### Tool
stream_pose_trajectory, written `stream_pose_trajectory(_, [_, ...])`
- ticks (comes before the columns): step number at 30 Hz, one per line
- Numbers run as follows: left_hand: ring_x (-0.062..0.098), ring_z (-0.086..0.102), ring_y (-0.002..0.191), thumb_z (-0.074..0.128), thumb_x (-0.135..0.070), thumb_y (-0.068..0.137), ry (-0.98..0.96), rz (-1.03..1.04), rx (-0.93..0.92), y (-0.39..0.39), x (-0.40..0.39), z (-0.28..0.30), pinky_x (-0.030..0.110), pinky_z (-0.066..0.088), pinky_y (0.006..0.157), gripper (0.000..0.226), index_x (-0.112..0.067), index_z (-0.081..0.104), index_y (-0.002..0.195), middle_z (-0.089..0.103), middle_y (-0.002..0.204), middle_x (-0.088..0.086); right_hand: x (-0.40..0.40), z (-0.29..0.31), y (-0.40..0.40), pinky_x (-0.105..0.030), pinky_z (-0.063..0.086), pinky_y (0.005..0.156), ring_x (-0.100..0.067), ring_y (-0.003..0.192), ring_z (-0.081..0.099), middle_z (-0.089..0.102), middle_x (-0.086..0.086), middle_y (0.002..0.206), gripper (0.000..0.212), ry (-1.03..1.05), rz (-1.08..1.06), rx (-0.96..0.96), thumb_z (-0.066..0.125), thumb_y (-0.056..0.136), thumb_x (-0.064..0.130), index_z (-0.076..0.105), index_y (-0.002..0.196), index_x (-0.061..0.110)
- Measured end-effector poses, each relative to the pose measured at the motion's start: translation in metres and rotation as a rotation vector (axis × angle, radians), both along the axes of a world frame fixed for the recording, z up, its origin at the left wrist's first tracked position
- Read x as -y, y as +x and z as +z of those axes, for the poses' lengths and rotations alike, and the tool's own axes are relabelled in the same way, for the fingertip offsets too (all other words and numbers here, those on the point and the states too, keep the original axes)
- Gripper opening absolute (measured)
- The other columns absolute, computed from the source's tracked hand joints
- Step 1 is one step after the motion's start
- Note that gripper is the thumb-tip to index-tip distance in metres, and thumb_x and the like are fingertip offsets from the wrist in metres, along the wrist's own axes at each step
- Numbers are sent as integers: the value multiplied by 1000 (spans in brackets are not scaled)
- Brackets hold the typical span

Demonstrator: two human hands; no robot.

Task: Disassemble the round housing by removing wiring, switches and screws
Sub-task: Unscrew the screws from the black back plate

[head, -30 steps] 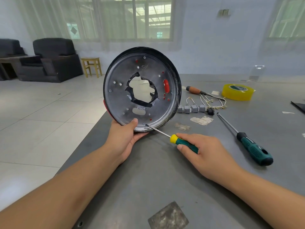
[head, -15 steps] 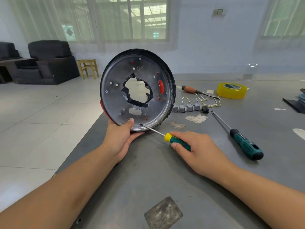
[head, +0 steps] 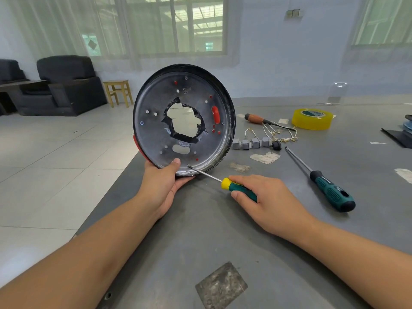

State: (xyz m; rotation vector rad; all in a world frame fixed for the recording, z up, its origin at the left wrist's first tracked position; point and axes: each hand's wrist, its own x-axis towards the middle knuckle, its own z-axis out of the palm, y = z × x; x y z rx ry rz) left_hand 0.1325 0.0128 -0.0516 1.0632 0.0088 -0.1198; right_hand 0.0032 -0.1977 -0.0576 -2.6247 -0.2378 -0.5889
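Standing on its rim at the left edge of the worktop point(head: 289, 253), the round housing point(head: 156, 139) is tilted so its metal inner face, with a ragged central opening, is toward the camera. The left hand point(head: 163, 186) grips the housing at its lower rim: thumb curled over the inner face, palm and remaining fingers behind and beneath it. The right hand point(head: 267, 201) is closed around the green-and-yellow handle of the small screwdriver point(head: 231, 185), fingers wrapped on top and thumb alongside. The shaft runs up and left, and its tip touches a screw point(head: 188, 166) near the housing's lower rim, just beside the left thumb.

Toward the far side of the worktop, right of the housing, lie a row of grey switches point(head: 252, 143) with attached wiring point(head: 278, 134), a brown-handled tool point(head: 256, 118) and a yellow tape roll point(head: 312, 119). A larger green screwdriver point(head: 330, 190) lies apart, right of the right hand. Another screw point(head: 141, 123) sits at the housing's left side.
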Motion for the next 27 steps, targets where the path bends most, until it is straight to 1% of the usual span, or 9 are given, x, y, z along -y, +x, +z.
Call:
stream_pose_trajectory(11, [33,73,111,58,6,103,19,1,15,1,0,-2,53,65,80,43,-11,48,141,65,137,14,-1,0,0,-27,49,91,-9,103,61,69,10,115,42,-24,-9,2,54,101,43,58,141,30])
stream_pose_trajectory(14, [31,74,110,58,5,103,50,23,60,0,2,-4,54,64,82,43,-16,48,139,65,137,10,-6,2,-3,-32,50,89,-15,103,62,68,8,115,40,-47,-38,23,54,102,41,58,140,29])
stream_pose_trajectory(16, [28,76,107,58,5,103,82,30,109,-2,3,-5,50,65,79,43,-18,48,138,66,135,7,-11,4,-6,-39,53,87,-21,103,63,66,5,118,41,-124,-51,38,49,103,41,55,141,28])
stream_pose_trajectory(18, [23,76,106,59,5,102,115,35,157,-4,4,-6,44,65,77,43,-21,48,136,67,133,4,-17,6,-9,-44,55,80,-27,102,64,63,4,119,42,-243,-68,38,42,103,42,51,141,28])
stream_pose_trajectory(20, [24,75,110,60,4,102,147,37,185,-6,6,-7,45,65,80,42,-23,49,132,66,134,4,-22,8,-12,-43,57,67,-28,94,66,63,3,113,38,-382,-103,76,42,102,40,52,136,25])
stream_pose_trajectory(22, [25,73,113,61,4,102,168,35,208,-8,7,-6,50,64,85,44,-21,48,135,65,136,5,-24,12,-15,-37,52,49,-28,80,65,65,0,100,33,-498,-148,139,60,95,29,61,127,19])
stream_pose_trajectory(23, [26,73,114,60,4,102,174,36,218,-9,8,-6,52,64,86,45,-21,46,137,64,137,5,-25,12,-16,-32,45,42,-28,73,64,65,-1,93,34,-538,-167,186,69,89,23,65,122,16])
stream_pose_trajectory(25, [26,72,116,59,4,102,171,40,230,-10,9,-5,53,63,87,49,-24,45,140,64,138,4,-26,11,-17,-29,32,40,-27,66,60,64,-2,86,38,-615,-178,272,77,81,16,69,118,11])
stream_pose_trajectory(27, [26,72,117,58,3,103,164,42,228,-11,8,-4,54,63,87,50,-26,44,141,64,138,3,-28,9,-17,-28,29,40,-26,65,59,64,-3,86,42,-638,-172,294,77,81,16,69,121,10])
